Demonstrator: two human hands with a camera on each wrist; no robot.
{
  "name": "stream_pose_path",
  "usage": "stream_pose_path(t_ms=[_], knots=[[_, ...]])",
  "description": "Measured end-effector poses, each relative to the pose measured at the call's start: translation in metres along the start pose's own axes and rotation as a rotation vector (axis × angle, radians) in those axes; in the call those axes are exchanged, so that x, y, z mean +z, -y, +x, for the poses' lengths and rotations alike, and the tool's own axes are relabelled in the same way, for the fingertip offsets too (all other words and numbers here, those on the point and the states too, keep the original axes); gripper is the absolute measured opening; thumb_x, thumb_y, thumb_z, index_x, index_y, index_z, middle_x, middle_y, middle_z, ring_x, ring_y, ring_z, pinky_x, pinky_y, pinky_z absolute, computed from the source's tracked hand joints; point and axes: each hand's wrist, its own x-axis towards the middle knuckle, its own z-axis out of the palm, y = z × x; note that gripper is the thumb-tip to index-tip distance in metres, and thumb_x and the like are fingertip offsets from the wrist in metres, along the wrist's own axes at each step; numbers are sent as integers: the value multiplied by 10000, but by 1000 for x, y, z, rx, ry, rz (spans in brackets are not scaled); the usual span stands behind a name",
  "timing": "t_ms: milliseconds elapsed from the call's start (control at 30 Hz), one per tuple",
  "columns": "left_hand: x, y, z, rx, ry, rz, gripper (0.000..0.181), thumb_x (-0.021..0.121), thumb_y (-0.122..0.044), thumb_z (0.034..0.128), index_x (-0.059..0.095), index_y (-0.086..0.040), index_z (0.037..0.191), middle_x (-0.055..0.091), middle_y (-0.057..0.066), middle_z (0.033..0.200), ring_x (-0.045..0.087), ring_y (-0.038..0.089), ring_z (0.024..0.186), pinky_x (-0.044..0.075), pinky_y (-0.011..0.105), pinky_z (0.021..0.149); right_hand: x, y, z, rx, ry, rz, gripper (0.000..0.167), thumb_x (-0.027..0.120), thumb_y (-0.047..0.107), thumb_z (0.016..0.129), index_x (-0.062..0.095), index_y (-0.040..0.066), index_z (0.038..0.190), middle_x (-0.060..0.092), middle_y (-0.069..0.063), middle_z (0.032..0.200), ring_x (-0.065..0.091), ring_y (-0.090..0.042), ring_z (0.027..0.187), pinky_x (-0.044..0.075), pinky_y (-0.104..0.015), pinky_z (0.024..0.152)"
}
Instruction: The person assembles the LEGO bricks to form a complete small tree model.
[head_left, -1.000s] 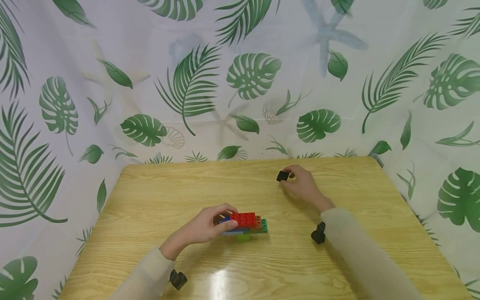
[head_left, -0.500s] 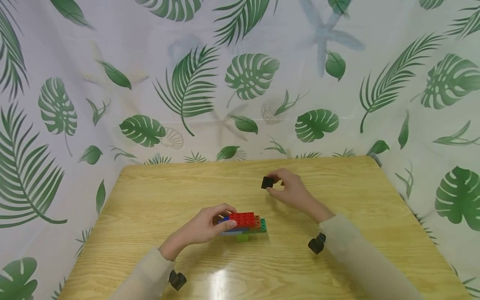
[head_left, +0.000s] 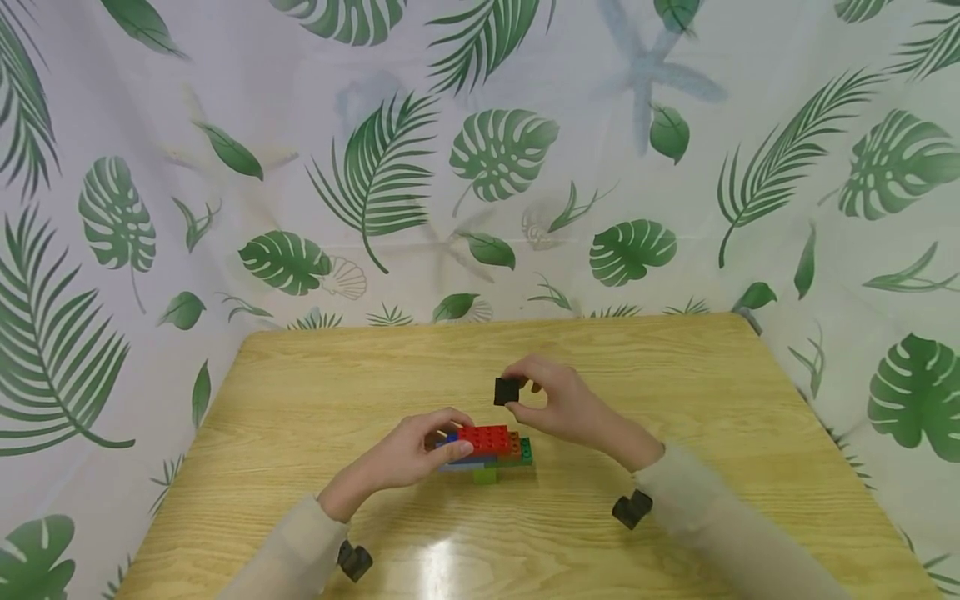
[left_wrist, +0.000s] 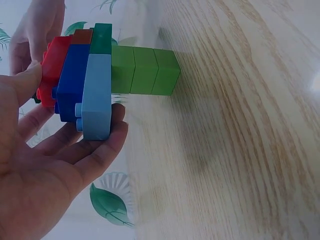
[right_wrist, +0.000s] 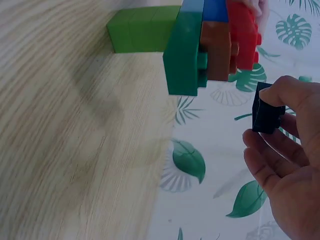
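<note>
In the head view, my left hand holds a structure of toy building bricks by its left end. A red brick lies on top, with my left thumb against it. Below it come a blue brick and a brown brick, then a light blue brick and a dark green brick. A light green brick column stands on the table beneath them. My right hand pinches a black brick between thumb and fingers, just above and behind the structure, apart from it.
The wood-grain table reaches back to a white curtain printed with green leaves, which also hangs at both sides. A small black camera sits at my right wrist, and another camera at my left.
My right hand has carried the black brick from the back right of the table leftward and nearer, close to the structure. The left hand has kept its hold in place.
</note>
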Motion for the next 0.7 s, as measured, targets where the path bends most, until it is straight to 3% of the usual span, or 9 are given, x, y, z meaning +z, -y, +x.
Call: stream_pose_path(t_ms=[300, 467, 700], knots=[[0, 0, 0, -13, 5, -10, 366, 609, -356, 1079, 622, -145, 1378, 712, 134, 1289, 743, 242, 1046, 585, 291, 866, 4, 21, 1, -93, 25, 77, 351, 842, 47, 865, 686, 34, 1180, 721, -81, 1088, 650, -211, 915, 612, -347, 762], [1, 1, 0, -6, 0, -13, 364, 607, -353, 1080, 620, -152, 1383, 714, 104, 1294, 731, 251, 1119, 585, 304, 902, 9, 28, -2, -107, 59, 113, 354, 840, 45, 871, 680, 33, 1186, 715, -87, 1100, 667, -221, 931, 607, -297, 782], [1, 2, -1, -18, 1, -8, 381, 598, -369, 1082, 612, -163, 1402, 712, 108, 1301, 739, 236, 1094, 589, 313, 893, 13, 35, -6, -107, 106, 138, 352, 824, 58, 899, 677, 35, 1218, 703, -83, 1116, 665, -158, 954, 619, -330, 802]])
